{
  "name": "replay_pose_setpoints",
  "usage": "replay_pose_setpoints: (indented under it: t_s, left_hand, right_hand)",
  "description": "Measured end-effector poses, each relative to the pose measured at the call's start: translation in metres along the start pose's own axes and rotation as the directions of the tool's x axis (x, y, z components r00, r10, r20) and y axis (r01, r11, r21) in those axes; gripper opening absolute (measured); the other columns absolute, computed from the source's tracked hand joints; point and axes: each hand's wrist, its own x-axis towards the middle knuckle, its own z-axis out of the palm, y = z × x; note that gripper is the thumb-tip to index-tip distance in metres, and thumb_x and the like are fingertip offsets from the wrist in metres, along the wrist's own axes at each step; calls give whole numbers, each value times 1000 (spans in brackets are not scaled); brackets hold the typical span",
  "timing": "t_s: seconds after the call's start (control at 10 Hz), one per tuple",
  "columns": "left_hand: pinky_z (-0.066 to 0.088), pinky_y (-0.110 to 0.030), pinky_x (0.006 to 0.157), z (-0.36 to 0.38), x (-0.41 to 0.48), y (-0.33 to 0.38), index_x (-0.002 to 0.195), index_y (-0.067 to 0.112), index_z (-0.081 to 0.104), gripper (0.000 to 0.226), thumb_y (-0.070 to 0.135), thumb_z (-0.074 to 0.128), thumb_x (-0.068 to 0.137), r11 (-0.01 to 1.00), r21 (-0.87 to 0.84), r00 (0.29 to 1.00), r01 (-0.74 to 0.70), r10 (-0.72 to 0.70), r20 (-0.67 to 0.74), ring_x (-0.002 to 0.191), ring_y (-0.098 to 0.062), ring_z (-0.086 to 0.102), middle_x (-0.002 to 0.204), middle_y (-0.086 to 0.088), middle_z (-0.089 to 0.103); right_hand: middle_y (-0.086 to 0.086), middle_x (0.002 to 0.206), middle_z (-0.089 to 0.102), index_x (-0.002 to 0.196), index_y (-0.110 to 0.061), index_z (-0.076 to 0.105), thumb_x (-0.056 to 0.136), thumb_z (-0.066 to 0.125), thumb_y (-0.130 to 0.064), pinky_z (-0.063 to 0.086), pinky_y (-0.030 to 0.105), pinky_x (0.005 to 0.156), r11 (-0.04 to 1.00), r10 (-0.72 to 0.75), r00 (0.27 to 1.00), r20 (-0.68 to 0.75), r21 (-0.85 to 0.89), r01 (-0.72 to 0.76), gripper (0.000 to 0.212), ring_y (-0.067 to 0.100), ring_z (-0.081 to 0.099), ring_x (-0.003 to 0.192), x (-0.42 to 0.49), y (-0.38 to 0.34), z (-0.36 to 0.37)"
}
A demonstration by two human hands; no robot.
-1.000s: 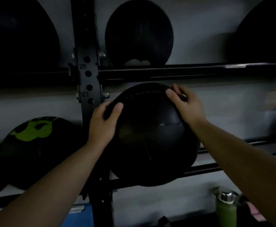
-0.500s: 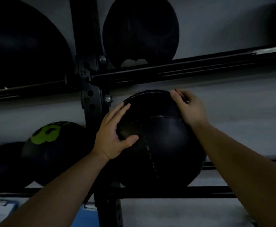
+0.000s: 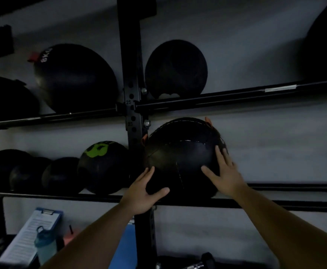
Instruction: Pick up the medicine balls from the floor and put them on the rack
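Rack [image 3: 236,203]: black steel frame against the far wall, with one upright post and long horizontal rails; several dark balls sit on its upper and middle rails.
Medicine ball [image 3: 180,152]: large, black, with stitched panel seams; it rests on the middle rails just right of the post, near the ball with the green mark [image 3: 100,152].
Handling: I judge it heavy and a little soft, with a matte cover that is not slippery; it can roll along the rails. Best to hold it with two palms on opposite sides, low.
Left hand [image 3: 142,193]: fingers spread, flat on the lower left of the ball, not clenched.
Right hand [image 3: 223,171]: fingers spread, flat on the lower right, steadying.
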Motion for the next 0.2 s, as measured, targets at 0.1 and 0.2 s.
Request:
replay_pose_setpoints:
  t_s: [0.1,0.2]
  left_hand:
    - [40,-32,118,-9,-44,8,162,44,41,130,112,45,51,998,58,998,-37,34,44,152,-15,43,169,7,43]
    - [42,-30,109,-27,-72,15,157,44,48,126,113,44,51,997,37,997,-65,63,51,148,-14,48,164,9,50]
  right_hand:
    - [3,172,15,163,-39,5,94,40,-75,30,57,117,990,29,997,71,-139,-19,86,36,32,148,-57,-25,-22]
    - [5,167,28,162,-37,15,96,41,-73,36,57,114,988,19,1000,22,-156,-16,80,37,39,142,-97,-49,-33]
